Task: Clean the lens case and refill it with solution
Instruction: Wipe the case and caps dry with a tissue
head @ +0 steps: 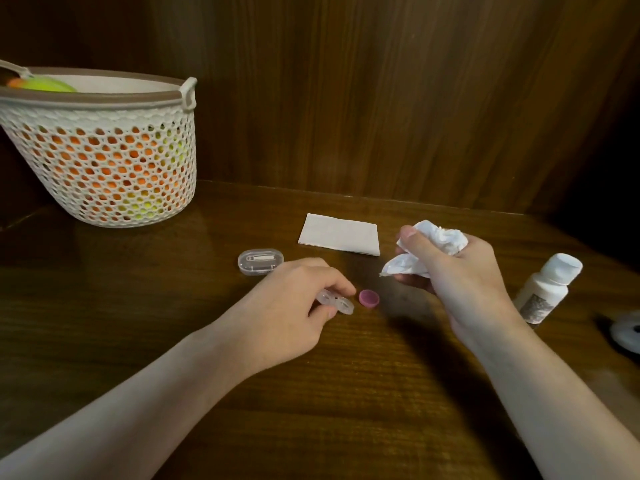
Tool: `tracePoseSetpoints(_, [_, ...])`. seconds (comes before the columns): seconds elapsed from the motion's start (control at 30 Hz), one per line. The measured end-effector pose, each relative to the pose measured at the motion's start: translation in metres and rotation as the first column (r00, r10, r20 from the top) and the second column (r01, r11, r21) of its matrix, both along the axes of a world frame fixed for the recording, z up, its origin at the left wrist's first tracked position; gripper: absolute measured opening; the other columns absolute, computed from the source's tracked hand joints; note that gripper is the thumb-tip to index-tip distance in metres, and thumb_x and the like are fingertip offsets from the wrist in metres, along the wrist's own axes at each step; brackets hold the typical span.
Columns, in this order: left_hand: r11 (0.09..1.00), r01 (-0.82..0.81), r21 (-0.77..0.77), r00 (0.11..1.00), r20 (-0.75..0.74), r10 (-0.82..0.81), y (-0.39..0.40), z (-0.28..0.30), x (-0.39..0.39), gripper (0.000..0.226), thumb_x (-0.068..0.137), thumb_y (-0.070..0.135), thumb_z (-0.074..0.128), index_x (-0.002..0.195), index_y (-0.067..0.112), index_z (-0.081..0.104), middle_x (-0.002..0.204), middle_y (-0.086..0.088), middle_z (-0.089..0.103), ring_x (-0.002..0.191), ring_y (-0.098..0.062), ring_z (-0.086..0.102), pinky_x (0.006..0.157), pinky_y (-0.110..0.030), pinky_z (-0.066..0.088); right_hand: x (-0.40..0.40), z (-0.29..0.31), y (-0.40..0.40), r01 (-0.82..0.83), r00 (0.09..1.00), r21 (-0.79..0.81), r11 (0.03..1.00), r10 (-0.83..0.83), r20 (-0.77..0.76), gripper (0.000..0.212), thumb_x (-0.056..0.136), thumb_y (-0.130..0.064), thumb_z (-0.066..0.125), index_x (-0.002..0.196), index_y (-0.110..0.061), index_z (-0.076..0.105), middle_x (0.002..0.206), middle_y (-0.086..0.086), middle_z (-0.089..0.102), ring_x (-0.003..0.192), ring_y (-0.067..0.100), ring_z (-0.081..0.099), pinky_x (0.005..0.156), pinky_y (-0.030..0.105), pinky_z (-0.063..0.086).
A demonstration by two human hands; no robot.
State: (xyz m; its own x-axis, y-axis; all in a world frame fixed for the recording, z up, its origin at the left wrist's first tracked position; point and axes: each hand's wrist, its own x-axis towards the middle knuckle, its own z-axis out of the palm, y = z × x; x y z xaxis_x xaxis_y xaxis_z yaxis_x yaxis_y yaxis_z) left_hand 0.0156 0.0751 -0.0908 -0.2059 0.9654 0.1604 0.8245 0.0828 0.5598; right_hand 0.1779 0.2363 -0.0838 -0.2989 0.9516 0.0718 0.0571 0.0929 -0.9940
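My left hand (294, 299) pinches a clear two-well lens case (337, 302) just above the wooden table, thumb below and fingers on top. A pink round cap (369, 298) lies on the table right beside the case. My right hand (457, 268) is raised over the table and grips a crumpled white tissue (436, 244), part of which hangs out below the fist. A white solution bottle (549, 287) with a white cap stands at the right, apart from both hands.
A folded white tissue (339, 233) lies behind the hands. A small clear box (260, 261) holding tweezers sits left of it. A white mesh basket (104, 150) with orange and green contents stands at the back left. A round white object (628, 330) is cut off at the right edge.
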Motion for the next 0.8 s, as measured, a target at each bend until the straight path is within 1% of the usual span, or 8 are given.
tracePoseSetpoints(0.1, [1.0, -0.002, 0.004, 0.999, 0.037, 0.002, 0.0, -0.002, 0.001, 0.052, 0.099, 0.014, 0.072, 0.138, 0.045, 0.058, 0.12, 0.026, 0.06, 0.114, 0.004, 0.06, 0.095, -0.016, 0.056, -0.002, -0.002, 0.001, 0.021, 1.0, 0.005, 1.0, -0.021, 0.019, 0.027, 0.086, -0.048, 0.088, 0.091, -0.033, 0.067, 0.086, -0.009, 0.078, 0.059, -0.018, 0.067, 0.046, 0.01, 0.049])
tracePoseSetpoints(0.2, [1.0, -0.003, -0.003, 1.0, 0.024, 0.003, 0.0, -0.003, 0.002, 0.059, 0.097, 0.011, 0.073, 0.141, 0.045, 0.053, 0.115, 0.024, 0.06, 0.111, 0.006, 0.059, 0.094, -0.016, 0.057, -0.003, -0.003, 0.002, 0.026, 0.999, -0.005, 1.0, -0.026, 0.022, 0.031, 0.087, -0.049, 0.087, 0.106, -0.031, 0.071, 0.102, -0.01, 0.076, 0.061, -0.022, 0.064, 0.04, 0.006, 0.044])
tracePoseSetpoints(0.33, [1.0, -0.013, 0.019, 1.0, -0.007, 0.013, -0.001, -0.002, 0.004, 0.059, 0.095, 0.024, 0.077, 0.142, 0.047, 0.05, 0.118, 0.026, 0.058, 0.109, 0.011, 0.057, 0.088, -0.015, 0.056, -0.004, -0.003, 0.005, 0.046, 0.998, -0.035, 0.998, -0.047, -0.035, 0.027, 0.088, -0.047, 0.087, 0.102, -0.032, 0.07, 0.1, -0.009, 0.076, 0.063, -0.025, 0.062, 0.038, 0.005, 0.042])
tracePoseSetpoints(0.47, [0.997, -0.047, 0.058, 0.998, -0.034, 0.049, 0.002, 0.004, 0.01, 0.047, 0.098, 0.042, 0.071, 0.142, 0.045, 0.056, 0.125, 0.026, 0.057, 0.12, 0.004, 0.053, 0.108, -0.031, 0.052, -0.001, 0.0, 0.002, 0.053, 0.995, -0.05, 0.997, -0.057, -0.082, 0.028, 0.089, -0.046, 0.086, 0.104, -0.029, 0.07, 0.081, -0.012, 0.081, 0.061, -0.016, 0.069, 0.039, 0.005, 0.043])
tracePoseSetpoints(0.57, [0.998, -0.068, -0.011, 0.984, -0.167, 0.065, 0.015, 0.01, 0.017, 0.045, 0.099, 0.057, 0.062, 0.142, 0.043, 0.058, 0.138, 0.021, 0.056, 0.131, 0.0, 0.046, 0.117, -0.041, 0.044, 0.001, 0.003, 0.002, 0.054, 0.992, -0.082, 0.995, -0.063, -0.109, 0.024, 0.091, -0.045, 0.085, 0.094, -0.032, 0.064, 0.07, -0.024, 0.076, 0.06, -0.01, 0.071, 0.039, 0.006, 0.044])
tracePoseSetpoints(0.63, [0.992, -0.09, -0.089, 0.967, -0.247, 0.065, 0.028, 0.014, 0.023, 0.052, 0.097, 0.067, 0.058, 0.143, 0.041, 0.059, 0.143, 0.016, 0.056, 0.135, -0.007, 0.046, 0.118, -0.045, 0.041, 0.001, 0.003, 0.003, 0.075, 0.992, -0.111, 0.991, -0.085, -0.092, 0.03, 0.089, -0.047, 0.086, 0.089, -0.036, 0.059, 0.079, -0.016, 0.074, 0.071, 0.007, 0.073, 0.05, 0.016, 0.049])
tracePoseSetpoints(0.7, [0.985, -0.106, -0.135, 0.952, -0.3, 0.062, 0.038, 0.015, 0.028, 0.053, 0.096, 0.067, 0.06, 0.141, 0.04, 0.061, 0.141, 0.012, 0.058, 0.134, -0.012, 0.048, 0.117, -0.045, 0.039, 0.001, 0.001, 0.006, 0.084, 0.992, -0.134, 0.987, -0.096, -0.085, 0.032, 0.086, -0.048, 0.088, 0.091, -0.037, 0.059, 0.094, -0.014, 0.068, 0.085, 0.009, 0.065, 0.062, 0.024, 0.047])
tracePoseSetpoints(0.8, [0.988, -0.124, -0.095, 0.938, -0.337, 0.086, 0.048, 0.012, 0.033, 0.04, 0.099, 0.055, 0.065, 0.135, 0.038, 0.065, 0.135, 0.011, 0.063, 0.13, -0.012, 0.054, 0.119, -0.046, 0.037, 0.003, 0.002, 0.008, 0.067, 0.989, -0.187, 0.98, -0.09, -0.121, 0.033, 0.086, -0.039, 0.09, 0.09, -0.038, 0.057, 0.101, -0.01, 0.069, 0.087, 0.012, 0.07, 0.06, 0.024, 0.055])
